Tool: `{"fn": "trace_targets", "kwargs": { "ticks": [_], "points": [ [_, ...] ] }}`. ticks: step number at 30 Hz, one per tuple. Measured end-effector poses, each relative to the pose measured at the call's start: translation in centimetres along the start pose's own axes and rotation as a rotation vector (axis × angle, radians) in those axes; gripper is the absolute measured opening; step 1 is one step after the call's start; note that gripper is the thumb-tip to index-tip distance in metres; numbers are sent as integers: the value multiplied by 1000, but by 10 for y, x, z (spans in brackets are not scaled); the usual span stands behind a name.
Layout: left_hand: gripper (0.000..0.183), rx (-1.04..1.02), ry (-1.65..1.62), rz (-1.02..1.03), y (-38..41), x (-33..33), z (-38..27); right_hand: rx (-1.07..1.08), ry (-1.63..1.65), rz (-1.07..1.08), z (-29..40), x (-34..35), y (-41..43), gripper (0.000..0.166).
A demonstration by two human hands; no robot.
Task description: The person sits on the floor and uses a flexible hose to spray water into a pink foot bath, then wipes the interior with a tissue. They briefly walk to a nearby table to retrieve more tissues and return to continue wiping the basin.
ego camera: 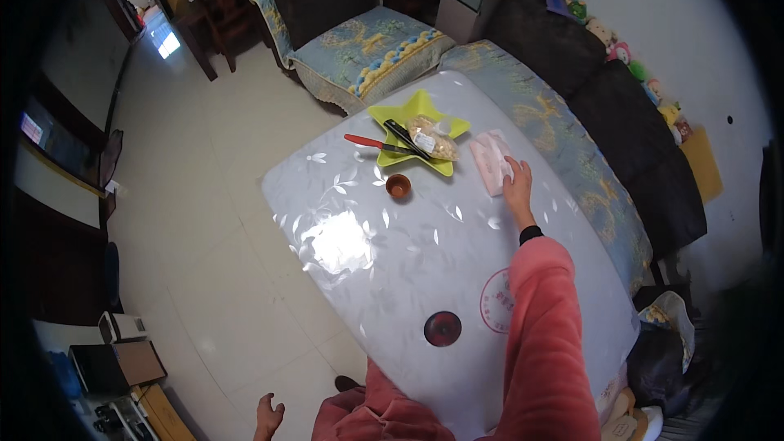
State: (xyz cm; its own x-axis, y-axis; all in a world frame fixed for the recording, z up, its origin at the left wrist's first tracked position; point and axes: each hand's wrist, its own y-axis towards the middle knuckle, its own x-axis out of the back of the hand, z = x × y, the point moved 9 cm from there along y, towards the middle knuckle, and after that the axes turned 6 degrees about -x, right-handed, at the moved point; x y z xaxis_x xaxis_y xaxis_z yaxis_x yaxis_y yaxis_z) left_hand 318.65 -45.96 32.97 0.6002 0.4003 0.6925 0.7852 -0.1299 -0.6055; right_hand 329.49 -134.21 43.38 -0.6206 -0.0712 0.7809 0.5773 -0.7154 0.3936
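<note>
My right hand point(519, 190) reaches across the table and touches the right edge of a pink soft pack of tissues point(488, 159). Whether its fingers grip the pack is not clear. Left of the pack is a yellow-green star-shaped dish point(392, 158). It holds a clear labelled bag of pale pieces of food point(432, 138), a black long-handled item point(401, 133) and a knife with a red handle point(362, 140), which sticks out over the rim. A small brown cup point(398, 187) stands nearer to me. Low at the left, my left hand point(269, 416) hangs over the floor, empty, fingers apart.
The table point(441, 269) has a glossy leaf-patterned cover and a dark round disc point(443, 329) near me. A sofa point(551, 116) runs along its right side, an armchair point(367, 49) stands beyond. Boxes point(122, 362) sit on the floor at left.
</note>
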Motion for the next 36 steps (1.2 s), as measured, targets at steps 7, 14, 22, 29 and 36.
{"fn": "trace_targets", "kwargs": {
  "ticks": [7, 14, 22, 29, 36],
  "points": [
    [53, -62, 5, 12, 37, 6, -32, -133, 133, -16, -30, -24, 31, 28],
    [50, -141, 30, 20, 55, 19, -60, -221, 371, -214, 30, 56, 47, 11],
    [51, -158, -9, 19, 66, 20, -68, -103, 485, -322, 65, 107, 42, 15],
    [50, -101, -59, 4, 55, 24, -61, -423, 722, -102, -8, 42, 10, 24],
    [51, -135, -118, 19, 56, 36, -113, -662, 822, 200, -20, 11, -33, 19]
  ]
}}
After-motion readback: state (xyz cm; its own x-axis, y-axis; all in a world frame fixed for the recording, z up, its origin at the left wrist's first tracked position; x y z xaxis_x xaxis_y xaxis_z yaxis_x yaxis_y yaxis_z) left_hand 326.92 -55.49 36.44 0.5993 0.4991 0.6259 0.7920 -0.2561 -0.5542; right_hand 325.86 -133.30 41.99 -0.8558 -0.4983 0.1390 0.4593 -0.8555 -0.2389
